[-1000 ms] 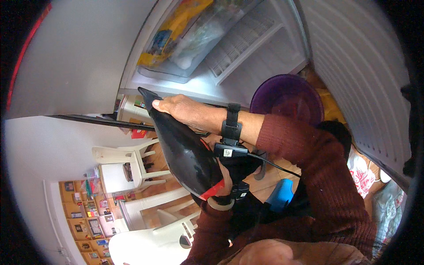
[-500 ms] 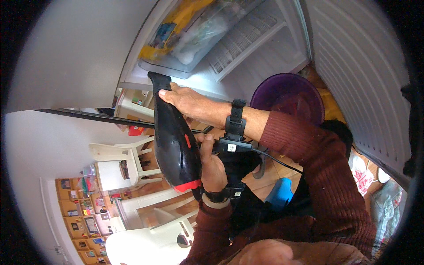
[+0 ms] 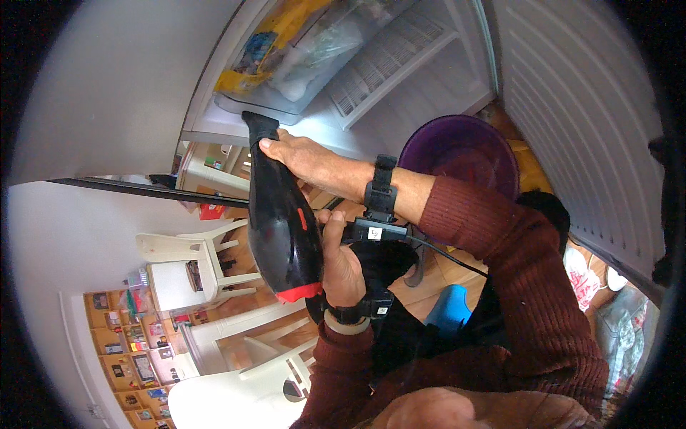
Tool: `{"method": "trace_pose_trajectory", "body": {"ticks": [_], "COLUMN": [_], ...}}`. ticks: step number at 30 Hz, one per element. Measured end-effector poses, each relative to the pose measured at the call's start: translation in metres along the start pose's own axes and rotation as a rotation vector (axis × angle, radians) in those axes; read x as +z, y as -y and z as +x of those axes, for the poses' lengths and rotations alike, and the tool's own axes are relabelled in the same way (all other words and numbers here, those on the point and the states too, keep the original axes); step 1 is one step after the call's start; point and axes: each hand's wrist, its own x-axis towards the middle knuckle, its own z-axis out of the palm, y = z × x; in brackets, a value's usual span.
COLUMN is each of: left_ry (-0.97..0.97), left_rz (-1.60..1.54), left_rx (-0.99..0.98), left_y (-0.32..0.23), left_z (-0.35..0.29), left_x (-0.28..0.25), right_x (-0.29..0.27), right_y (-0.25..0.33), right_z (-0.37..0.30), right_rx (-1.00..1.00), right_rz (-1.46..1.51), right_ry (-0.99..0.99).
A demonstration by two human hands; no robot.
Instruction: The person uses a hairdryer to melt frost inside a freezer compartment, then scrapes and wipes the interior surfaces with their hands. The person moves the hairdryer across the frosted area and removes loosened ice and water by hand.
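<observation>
A black hair dryer [image 3: 282,236] with red trim hangs between my hands, nozzle toward the far side at an open refrigerator compartment. My right hand [image 3: 307,161] is closed round the nozzle end, thumb on top. Lower down, my left hand [image 3: 344,275] grips the dryer at its handle side; the handle and most of those fingers are hidden. Just past the nozzle tip is a clear drawer [image 3: 289,111] holding yellow and clear plastic bags [image 3: 325,57]. Beside it lies a slatted white vent panel [image 3: 386,64] on the compartment's inside.
A purple basin [image 3: 457,136] stands below the compartment, right of my right forearm. The ribbed refrigerator door [image 3: 579,121] stands open at the right. A blue object [image 3: 450,311] is near my legs. White chairs [image 3: 243,386] and shelves [image 3: 132,350] are at the left; plastic bags [image 3: 622,336] lie at the lower right.
The view has shifted slightly, so the basin and drawer sit a little further left. Both hands keep their hold on the hair dryer, its nozzle still by the drawer.
</observation>
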Motion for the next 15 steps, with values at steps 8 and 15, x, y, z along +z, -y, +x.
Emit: {"method": "trace_pose_trajectory", "body": {"ticks": [8, 15], "left_ry": [-0.01, 0.028], "left_rz": [-0.017, -0.019], "left_rx": [-0.027, -0.01], "left_y": [0.002, -0.002], "left_z": [-0.001, -0.007], "left_x": [0.0, 0.004], "right_x": [-0.003, -0.004], "right_y": [-0.008, -0.016], "right_z": [0.001, 0.003], "right_rx": [-0.007, -0.007], "right_rz": [-0.011, -0.065], "right_ry": [-0.005, -0.082]}}
